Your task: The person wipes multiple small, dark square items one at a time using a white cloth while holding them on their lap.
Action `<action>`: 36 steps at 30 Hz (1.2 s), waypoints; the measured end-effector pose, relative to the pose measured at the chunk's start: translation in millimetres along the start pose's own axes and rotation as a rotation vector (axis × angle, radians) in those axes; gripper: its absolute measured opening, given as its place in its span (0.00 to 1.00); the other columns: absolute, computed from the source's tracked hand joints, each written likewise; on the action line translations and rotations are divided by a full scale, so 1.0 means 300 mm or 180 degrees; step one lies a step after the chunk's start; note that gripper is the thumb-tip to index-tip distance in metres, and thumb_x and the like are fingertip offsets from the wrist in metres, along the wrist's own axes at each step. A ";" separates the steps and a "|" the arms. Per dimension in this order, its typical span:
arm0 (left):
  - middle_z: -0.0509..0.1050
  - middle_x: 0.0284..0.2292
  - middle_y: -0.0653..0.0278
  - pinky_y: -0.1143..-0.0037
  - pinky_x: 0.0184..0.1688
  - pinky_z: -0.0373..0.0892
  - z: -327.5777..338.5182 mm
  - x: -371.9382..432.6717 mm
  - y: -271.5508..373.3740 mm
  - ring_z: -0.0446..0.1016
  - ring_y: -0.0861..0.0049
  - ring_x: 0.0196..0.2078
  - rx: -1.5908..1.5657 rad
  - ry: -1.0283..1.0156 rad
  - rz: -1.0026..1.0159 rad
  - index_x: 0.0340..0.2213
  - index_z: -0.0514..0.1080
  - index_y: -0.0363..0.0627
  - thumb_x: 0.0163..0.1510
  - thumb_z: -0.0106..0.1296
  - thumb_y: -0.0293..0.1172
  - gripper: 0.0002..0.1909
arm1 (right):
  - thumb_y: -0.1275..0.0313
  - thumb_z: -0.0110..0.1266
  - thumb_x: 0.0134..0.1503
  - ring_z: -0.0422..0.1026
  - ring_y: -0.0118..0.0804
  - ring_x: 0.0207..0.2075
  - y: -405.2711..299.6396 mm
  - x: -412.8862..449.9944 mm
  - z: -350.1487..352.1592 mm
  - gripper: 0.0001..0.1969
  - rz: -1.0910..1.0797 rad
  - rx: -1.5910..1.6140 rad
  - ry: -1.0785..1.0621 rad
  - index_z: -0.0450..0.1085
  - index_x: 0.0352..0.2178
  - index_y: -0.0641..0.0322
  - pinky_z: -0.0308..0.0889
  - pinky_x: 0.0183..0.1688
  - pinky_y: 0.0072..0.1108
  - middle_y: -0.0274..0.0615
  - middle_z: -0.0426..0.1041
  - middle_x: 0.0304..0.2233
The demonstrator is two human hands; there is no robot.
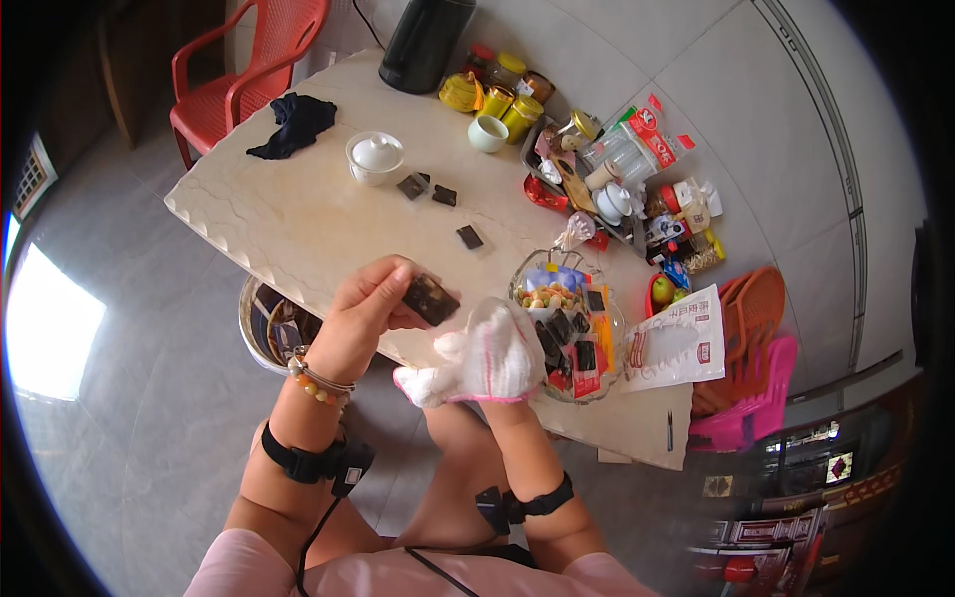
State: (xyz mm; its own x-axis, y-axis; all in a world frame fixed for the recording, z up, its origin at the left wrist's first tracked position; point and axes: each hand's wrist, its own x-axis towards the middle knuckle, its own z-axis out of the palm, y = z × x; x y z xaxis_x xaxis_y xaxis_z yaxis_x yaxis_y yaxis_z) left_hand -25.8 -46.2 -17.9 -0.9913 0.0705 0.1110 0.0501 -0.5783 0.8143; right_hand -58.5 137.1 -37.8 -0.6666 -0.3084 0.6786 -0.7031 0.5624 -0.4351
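Observation:
My left hand [377, 310] pinches a dark, wrapped block [431, 298] between thumb and fingers, above the near edge of the stone-topped table [313, 216]. Just right of it is my right hand [503, 351], in a white knitted glove with a pink hem; the glove hides its fingers and whether it holds anything. Several similar dark pieces lie in a glass bowl [621, 328] beside the glove, with snack packets. Farther back, more dark pieces [470, 237] rest on the table near a white lidded cup [374, 157].
A cluttered tray [634, 237], yellow tins [522, 116], a pale green cup [489, 134] and a black appliance [425, 45] stand along the back. A white printed bag [675, 339] lies right of the bowl. A dark cloth [302, 123] is at the left; a bin [257, 328] stands below the near edge.

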 end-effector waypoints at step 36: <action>0.70 0.27 0.70 0.86 0.32 0.67 0.055 -0.006 -0.007 0.69 0.88 0.29 0.0616 -0.0001 -0.0481 0.33 0.68 0.35 0.49 0.52 0.19 0.08 | 0.74 0.52 0.42 0.68 0.49 0.30 -0.023 0.124 -0.006 0.09 -0.0699 -0.1039 -0.0114 0.67 0.29 0.62 0.63 0.33 0.35 0.45 0.68 0.26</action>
State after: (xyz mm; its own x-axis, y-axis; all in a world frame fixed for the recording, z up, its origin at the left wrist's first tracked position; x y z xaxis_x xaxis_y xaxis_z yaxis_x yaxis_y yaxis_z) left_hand -22.1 -31.8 -10.5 -0.9893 0.1447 -0.0202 -0.0764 -0.3947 0.9156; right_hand -77.9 123.1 -8.5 -0.5214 -0.4717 0.7111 -0.7180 0.6928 -0.0669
